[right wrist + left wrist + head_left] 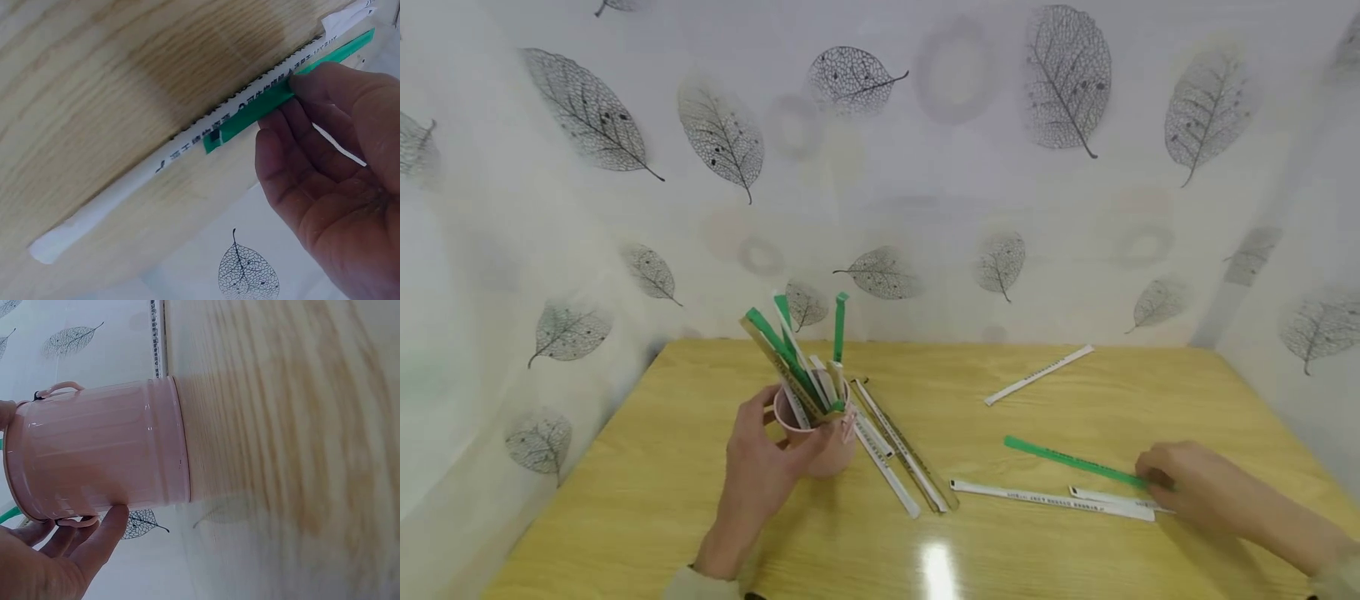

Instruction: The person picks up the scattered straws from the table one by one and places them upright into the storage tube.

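Note:
My left hand (762, 460) grips a small pink bucket (100, 447) that stands upright on the table, thumb and fingers around it near the rim. In the left wrist view its small side handles show. Green, white and brown paper-wrapped straws (786, 358) lean out of the bucket's top. At the right, my right hand (1202, 487) pinches one end of a green paper-wrapped straw (1063, 456) between thumb and fingers. Close beside that straw, a white wrapped straw (106, 203) with dark print lies on the wood. The head view partly hides a second white straw (1105, 497) behind the right hand.
Several white and brown wrapped straws (898, 446) lie just right of the bucket. One white straw (1037, 375) lies alone toward the back of the wooden table (647, 467). A pale leaf-printed sheet (925, 167) rises behind the table and along both sides.

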`<move>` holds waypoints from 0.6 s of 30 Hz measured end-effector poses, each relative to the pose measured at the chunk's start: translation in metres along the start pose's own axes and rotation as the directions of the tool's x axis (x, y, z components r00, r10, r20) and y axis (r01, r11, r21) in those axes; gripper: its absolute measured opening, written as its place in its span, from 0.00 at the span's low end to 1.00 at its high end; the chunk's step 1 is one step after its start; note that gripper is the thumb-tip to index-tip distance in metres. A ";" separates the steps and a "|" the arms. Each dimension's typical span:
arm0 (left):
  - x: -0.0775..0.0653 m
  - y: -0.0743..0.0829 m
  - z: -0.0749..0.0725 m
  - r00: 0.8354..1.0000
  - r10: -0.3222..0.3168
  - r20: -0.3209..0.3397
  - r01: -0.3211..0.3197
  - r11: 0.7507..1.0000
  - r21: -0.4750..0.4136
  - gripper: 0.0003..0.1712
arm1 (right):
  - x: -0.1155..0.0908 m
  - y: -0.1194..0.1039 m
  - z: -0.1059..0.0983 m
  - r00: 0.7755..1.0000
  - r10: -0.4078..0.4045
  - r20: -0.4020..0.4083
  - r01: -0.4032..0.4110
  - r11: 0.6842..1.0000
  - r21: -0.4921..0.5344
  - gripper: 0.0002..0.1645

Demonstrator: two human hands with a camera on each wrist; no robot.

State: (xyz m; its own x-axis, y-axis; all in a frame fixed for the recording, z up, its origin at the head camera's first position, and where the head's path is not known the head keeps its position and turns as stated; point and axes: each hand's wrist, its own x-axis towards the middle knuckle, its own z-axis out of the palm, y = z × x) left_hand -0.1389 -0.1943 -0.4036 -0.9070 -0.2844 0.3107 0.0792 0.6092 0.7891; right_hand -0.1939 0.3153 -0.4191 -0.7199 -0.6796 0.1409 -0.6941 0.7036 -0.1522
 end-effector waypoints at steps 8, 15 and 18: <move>0.000 0.000 -0.002 1.000 -0.005 0.017 0.005 1.000 -0.001 0.48 | 0.009 -0.007 -0.001 0.988 0.133 0.083 -0.133 0.991 -0.008 0.21; 0.000 0.001 0.000 1.000 0.006 0.004 -0.006 1.000 -0.001 0.49 | 0.032 -0.017 -0.010 0.970 0.177 -0.165 -0.167 0.983 0.069 0.18; 0.002 0.001 0.000 1.000 0.016 -0.007 -0.016 1.000 0.004 0.49 | 0.055 -0.032 -0.022 0.945 0.219 -0.243 -0.170 0.964 0.207 0.14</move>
State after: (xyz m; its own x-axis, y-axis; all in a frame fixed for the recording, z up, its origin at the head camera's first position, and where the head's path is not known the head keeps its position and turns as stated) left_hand -0.1402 -0.1943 -0.4019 -0.9027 -0.2794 0.3272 0.0924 0.6169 0.7816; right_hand -0.2113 0.2594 -0.3849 -0.8333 -0.4379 0.3374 -0.5454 0.7507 -0.3727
